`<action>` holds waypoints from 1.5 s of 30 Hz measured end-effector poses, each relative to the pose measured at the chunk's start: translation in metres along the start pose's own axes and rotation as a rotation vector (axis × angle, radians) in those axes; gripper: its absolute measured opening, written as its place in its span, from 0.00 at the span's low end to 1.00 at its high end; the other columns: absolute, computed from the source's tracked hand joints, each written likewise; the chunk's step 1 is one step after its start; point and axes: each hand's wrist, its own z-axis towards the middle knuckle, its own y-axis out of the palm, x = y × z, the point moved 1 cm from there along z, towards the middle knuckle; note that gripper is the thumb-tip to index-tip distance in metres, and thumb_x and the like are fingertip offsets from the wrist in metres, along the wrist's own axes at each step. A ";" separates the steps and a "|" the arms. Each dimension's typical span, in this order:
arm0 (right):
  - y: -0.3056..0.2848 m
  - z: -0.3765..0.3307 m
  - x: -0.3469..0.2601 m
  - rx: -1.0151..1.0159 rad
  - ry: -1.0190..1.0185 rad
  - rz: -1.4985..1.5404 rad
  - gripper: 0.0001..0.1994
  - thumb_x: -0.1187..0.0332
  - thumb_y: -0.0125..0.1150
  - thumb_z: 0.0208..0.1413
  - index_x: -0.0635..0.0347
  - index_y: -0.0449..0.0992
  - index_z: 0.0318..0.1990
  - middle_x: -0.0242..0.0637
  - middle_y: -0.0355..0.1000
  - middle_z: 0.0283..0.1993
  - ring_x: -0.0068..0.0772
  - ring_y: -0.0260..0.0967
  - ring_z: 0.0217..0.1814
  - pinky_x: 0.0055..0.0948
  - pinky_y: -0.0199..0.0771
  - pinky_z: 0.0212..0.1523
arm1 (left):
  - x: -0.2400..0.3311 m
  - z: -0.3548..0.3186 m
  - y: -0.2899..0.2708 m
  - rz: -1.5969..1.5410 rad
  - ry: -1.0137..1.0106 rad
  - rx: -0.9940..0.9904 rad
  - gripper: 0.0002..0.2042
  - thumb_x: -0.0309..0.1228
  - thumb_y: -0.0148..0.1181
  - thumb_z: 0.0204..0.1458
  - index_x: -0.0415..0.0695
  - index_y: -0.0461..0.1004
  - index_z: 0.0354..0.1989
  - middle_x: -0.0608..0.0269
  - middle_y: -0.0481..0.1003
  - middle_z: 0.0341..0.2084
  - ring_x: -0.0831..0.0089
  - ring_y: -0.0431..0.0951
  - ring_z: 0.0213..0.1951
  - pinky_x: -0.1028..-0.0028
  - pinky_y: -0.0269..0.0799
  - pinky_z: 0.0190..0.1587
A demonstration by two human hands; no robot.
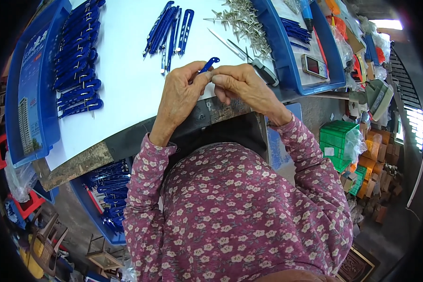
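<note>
Our left hand (pixel 179 89) pinches one slim blue plastic handle (pixel 210 64) between closed fingers, its long axis slanting away rightward; our right hand (pixel 244 84), just beside it, has fingers pressed together, any contents hidden. Beyond, on the white-covered counter (pixel 124 70), lie several overlapping white-marked blue handles (pixel 163 32) and one silver metal-pin heap (pixel 243 22), neither countable

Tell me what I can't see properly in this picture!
Head view: what the right fingers pinch, if anything; they cover it.
Head view: other end of the blue piece; left fingers cover it.
Head view: part of the lower tray; table and sleeve hide it.
Head view: the screen of the gadget; too small to read.
</note>
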 end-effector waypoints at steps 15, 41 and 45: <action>-0.006 0.008 0.012 0.031 -0.021 0.001 0.11 0.66 0.62 0.47 0.66 0.74 0.33 0.25 0.63 0.16 0.12 0.55 0.15 0.13 0.53 0.15 | 0.005 0.000 -0.003 0.075 -0.039 -0.080 0.11 0.30 0.45 0.51 0.36 0.73 0.33 0.70 0.62 0.12 0.83 0.59 0.16 0.79 0.55 0.19; -0.009 0.017 0.022 -0.133 0.065 0.553 0.09 0.71 0.62 0.46 0.69 0.72 0.32 0.32 0.67 0.22 0.17 0.62 0.19 0.15 0.61 0.20 | 0.004 -0.001 -0.003 0.054 -0.056 -0.075 0.11 0.29 0.44 0.52 0.35 0.71 0.33 0.66 0.64 0.12 0.81 0.62 0.17 0.78 0.58 0.21; -0.002 0.022 0.025 -0.082 0.059 0.403 0.10 0.71 0.60 0.49 0.70 0.70 0.35 0.32 0.67 0.23 0.17 0.61 0.19 0.14 0.61 0.21 | -0.003 0.000 -0.003 0.046 0.001 -0.043 0.14 0.31 0.46 0.54 0.37 0.70 0.45 0.74 0.63 0.15 0.89 0.57 0.16 0.87 0.51 0.17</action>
